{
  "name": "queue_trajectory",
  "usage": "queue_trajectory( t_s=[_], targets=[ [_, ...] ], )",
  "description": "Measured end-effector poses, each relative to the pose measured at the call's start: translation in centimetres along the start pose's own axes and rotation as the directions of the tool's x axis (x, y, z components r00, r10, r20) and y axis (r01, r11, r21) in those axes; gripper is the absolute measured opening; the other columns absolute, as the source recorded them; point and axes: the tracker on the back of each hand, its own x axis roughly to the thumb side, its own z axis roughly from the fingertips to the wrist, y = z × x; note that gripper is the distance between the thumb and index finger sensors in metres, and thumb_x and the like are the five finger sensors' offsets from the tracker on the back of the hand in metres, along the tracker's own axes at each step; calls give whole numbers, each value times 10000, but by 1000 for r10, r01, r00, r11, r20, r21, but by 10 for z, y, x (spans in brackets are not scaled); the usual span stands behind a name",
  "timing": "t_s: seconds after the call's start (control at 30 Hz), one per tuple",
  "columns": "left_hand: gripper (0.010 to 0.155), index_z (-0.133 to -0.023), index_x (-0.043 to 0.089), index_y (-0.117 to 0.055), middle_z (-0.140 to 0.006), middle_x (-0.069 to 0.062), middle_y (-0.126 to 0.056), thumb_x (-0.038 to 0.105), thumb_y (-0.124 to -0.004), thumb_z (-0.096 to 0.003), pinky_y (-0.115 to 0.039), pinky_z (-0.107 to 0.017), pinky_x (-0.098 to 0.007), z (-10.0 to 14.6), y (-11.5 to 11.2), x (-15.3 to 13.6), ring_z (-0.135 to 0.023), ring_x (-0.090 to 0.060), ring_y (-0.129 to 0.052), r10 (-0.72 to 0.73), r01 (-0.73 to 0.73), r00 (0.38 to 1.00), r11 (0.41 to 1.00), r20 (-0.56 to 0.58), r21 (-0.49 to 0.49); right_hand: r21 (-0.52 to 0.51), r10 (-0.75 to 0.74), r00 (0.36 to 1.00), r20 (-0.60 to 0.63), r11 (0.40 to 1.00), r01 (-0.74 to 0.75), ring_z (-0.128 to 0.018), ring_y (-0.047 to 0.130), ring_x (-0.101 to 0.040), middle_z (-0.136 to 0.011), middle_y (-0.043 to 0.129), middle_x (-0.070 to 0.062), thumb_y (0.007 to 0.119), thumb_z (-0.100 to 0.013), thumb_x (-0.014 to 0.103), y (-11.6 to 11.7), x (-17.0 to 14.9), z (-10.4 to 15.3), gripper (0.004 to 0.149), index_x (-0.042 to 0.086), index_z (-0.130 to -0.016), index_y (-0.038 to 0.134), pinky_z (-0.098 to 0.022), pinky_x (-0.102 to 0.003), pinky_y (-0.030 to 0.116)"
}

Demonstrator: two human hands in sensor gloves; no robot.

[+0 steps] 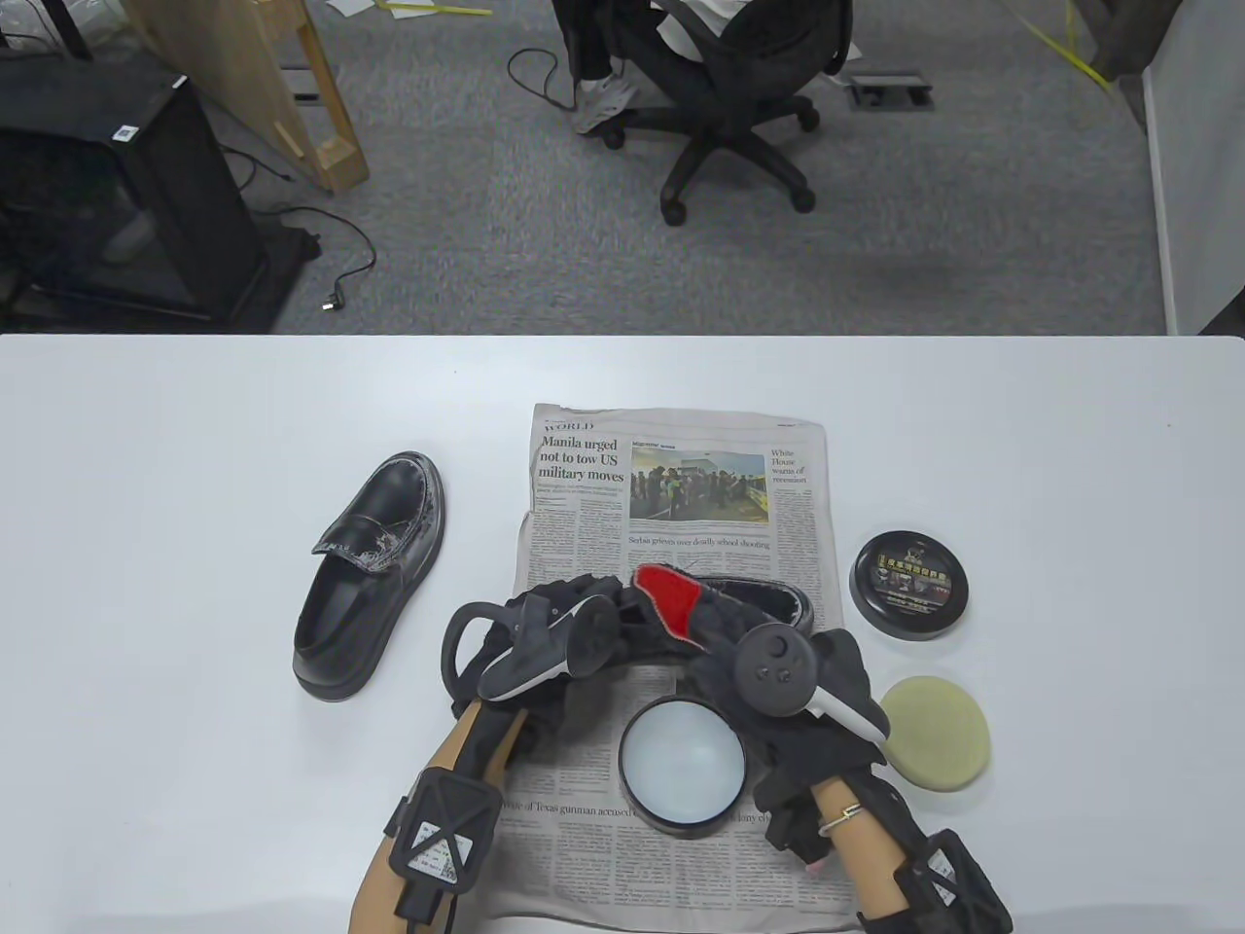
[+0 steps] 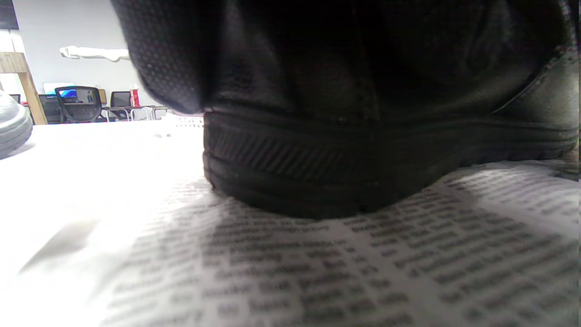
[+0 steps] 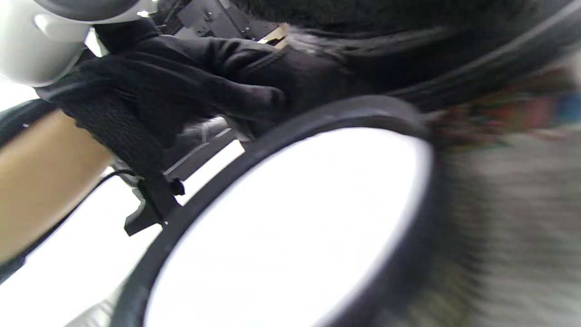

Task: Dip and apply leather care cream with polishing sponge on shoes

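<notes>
Application, or the run-up to it, by the look of things. Found the left hand (image 1: 545, 637) laid over the shoe (image 1: 768, 595) on the newspaper (image 1: 681, 467), fingers pressed on the upper and holding it flat on its sole. Saw the right hand (image 1: 827, 700) at 3 o'clock of the left, against the same shoe beside a red pad (image 1: 669, 595). Could not tell whether it pinched that pad or lay loose, nor what the pad was.

Noted the open tin of cream (image 1: 671, 825) at 6 o'clock of the shoe, just beside the right hand, and the round yellow sponge (image 1: 936, 735) untouched at 4 o'clock, off the paper. Judged the next move to call for picking up that sponge and dipping it in the tin.

Marked the lid (image 1: 909, 584) at 3 o'clock and the second shoe (image 1: 374, 574) at 9 o'clock, both apart from the hands. Reckoned the bare table (image 1: 195, 438) at 12 o'clock to give the most room, with the near edge close at 6.
</notes>
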Motion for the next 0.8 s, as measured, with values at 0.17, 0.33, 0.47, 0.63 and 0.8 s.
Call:
queue_trajectory(
  t_s=[0.17, 0.33, 0.47, 0.63, 0.8],
  targets=[
    [724, -1054, 340, -670, -1065, 31, -837, 608, -780, -391, -803, -620, -422, 1, -1, 1, -917, -240, -865, -9, 9, 1000, 1000, -6, 13, 47, -28, 989, -148, 998, 36, -1077, 229, -490, -1200, 253, -209, 354, -672, 391, -9, -10, -41, 586, 115, -1187, 314, -708, -633, 281],
    [714, -1049, 341, -676, -1051, 26, -849, 614, -771, -397, -809, -607, -413, 2, -1, 1, -899, -233, -873, -16, 17, 1000, 1000, -16, 27, 0, -22, 957, -291, 1000, 24, -1085, 180, -442, -1206, 235, -166, 354, -670, 394, -14, -46, -39, 584, 125, -1187, 312, -708, -591, 212],
    [714, -1048, 335, -680, -1042, 23, -857, 617, -766, -398, -814, -598, -406, 2, -1, 1, -890, -229, -878, -21, 21, 1000, 999, -21, 29, -10, 92, 937, -338, 995, -101, -1074, 136, -444, -1200, 166, -150, 346, -666, 399, -13, -62, -18, 582, 146, -1183, 257, -712, -599, 234],
    [710, -1044, 335, -687, -1036, 21, -863, 619, -765, -399, -818, -589, -406, 1, -1, 1, -882, -230, -883, -30, 30, 999, 999, -30, 30, -27, 164, 944, -287, 983, -180, -1078, 204, -470, -1189, 136, -166, 344, -661, 398, -3, -67, 18, 577, 163, -1170, 203, -728, -584, 290],
    [705, -1044, 337, -687, -1047, 14, -856, 618, -763, -402, -811, -602, -414, 1, -1, 1, -898, -241, -873, -32, 32, 999, 999, -11, 18, -8, 142, 980, -141, 989, -145, -1071, 239, -490, -1186, 175, -194, 355, -662, 394, 9, -41, 30, 576, 152, -1166, 215, -728, -598, 317]
  ],
)
